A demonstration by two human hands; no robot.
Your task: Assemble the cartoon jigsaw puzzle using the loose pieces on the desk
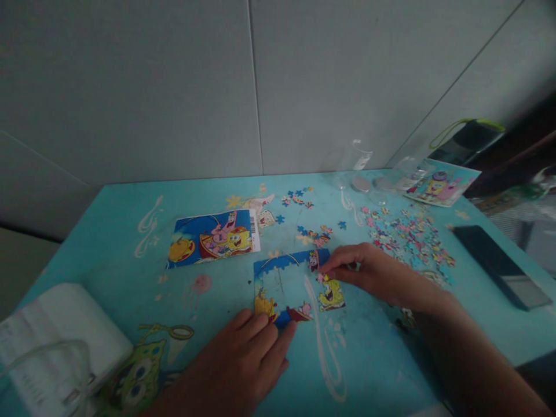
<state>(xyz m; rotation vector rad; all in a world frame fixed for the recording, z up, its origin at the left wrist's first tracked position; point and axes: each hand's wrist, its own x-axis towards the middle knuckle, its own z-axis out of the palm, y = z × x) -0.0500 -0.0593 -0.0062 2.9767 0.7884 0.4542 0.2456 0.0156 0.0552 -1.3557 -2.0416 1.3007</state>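
A partly joined jigsaw puzzle [278, 263] lies on the table, its blue top strip, left side and bottom strip framing bare tabletop. My left hand [247, 356] rests along the bottom strip, fingers stretched out over its edge. At the upper right of the puzzle, my right hand [369, 269] pinches thumb and forefinger together at a puzzle piece that the fingertips mostly cover. Just below them sits a joined yellow section [331, 294] with a cartoon face. A gap separates it from the bottom strip. Behind and left lies the printed picture card [221, 237].
Small groups of loose pieces [319, 236] lie behind the puzzle, and a large scattered pile [412, 237] spreads to the right. A dark phone [499, 266], clear jars [356, 162] and another picture card [445, 182] stand or lie farther right. A white box [65, 341] occupies the left front.
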